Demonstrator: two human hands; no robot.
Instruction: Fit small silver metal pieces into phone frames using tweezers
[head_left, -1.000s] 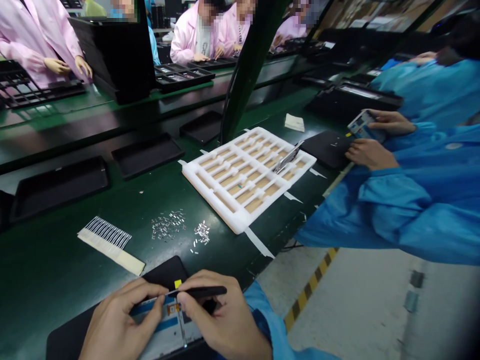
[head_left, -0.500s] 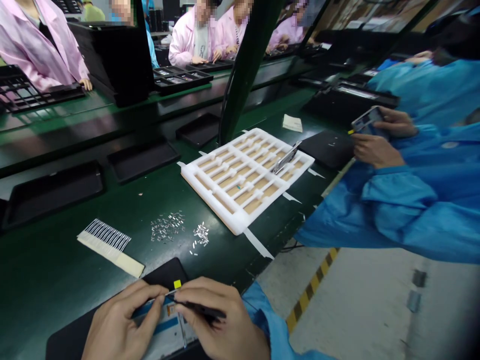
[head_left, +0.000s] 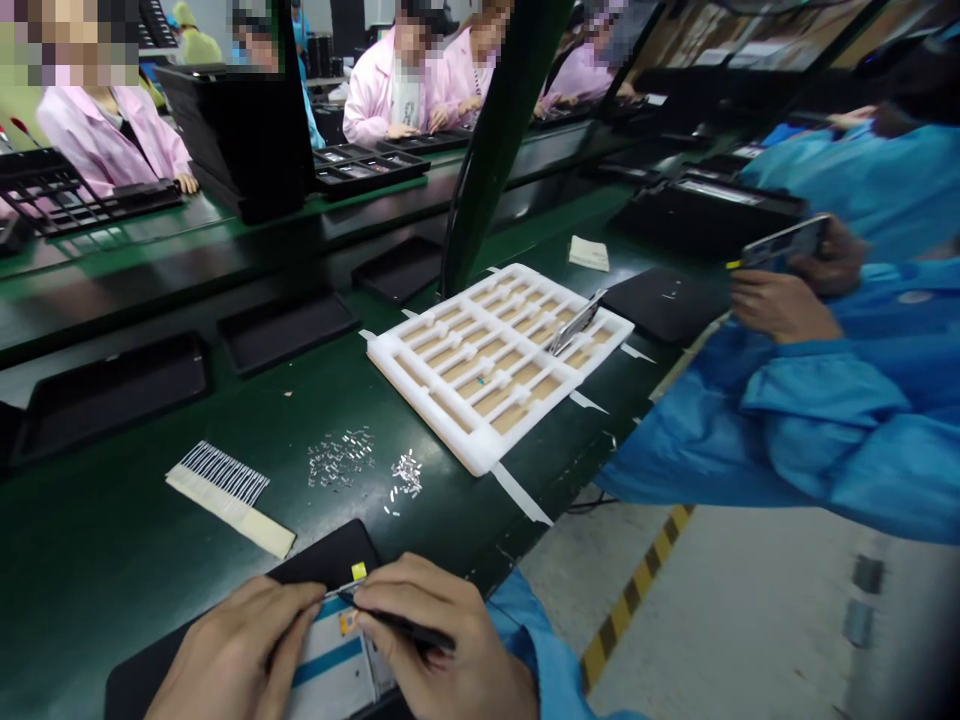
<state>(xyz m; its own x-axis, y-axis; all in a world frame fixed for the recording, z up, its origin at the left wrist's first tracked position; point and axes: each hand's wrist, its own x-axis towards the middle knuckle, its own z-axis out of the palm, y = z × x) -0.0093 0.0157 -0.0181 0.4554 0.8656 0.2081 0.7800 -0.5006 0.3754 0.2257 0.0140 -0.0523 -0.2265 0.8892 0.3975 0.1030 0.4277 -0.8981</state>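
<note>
My left hand [head_left: 232,655] lies on a phone-like device [head_left: 337,665] with a blue stripe, its fingers curled over the left edge and holding it on a black mat [head_left: 330,555]. My right hand [head_left: 442,650] pinches black tweezers [head_left: 397,622], whose tip points left at the top edge of the device near a small yellow tab [head_left: 358,570]. Two heaps of tiny metal parts [head_left: 341,458] lie on the green bench just beyond the mat. A strip of barcode-like labels [head_left: 225,480] rests to their left.
A white foam tray [head_left: 420,345] with slots stands mid-bench, a metal piece [head_left: 574,322] leaning in it. To the right a co-worker in blue holds a phone [head_left: 784,245] over another black mat [head_left: 664,300]. Black trays [head_left: 112,385] line the far conveyor. People in pink sit beyond.
The tweezers' tip has crept left and up toward the device's top edge. The co-worker's hands have lifted their phone higher and to the right. The view has tilted slightly.
</note>
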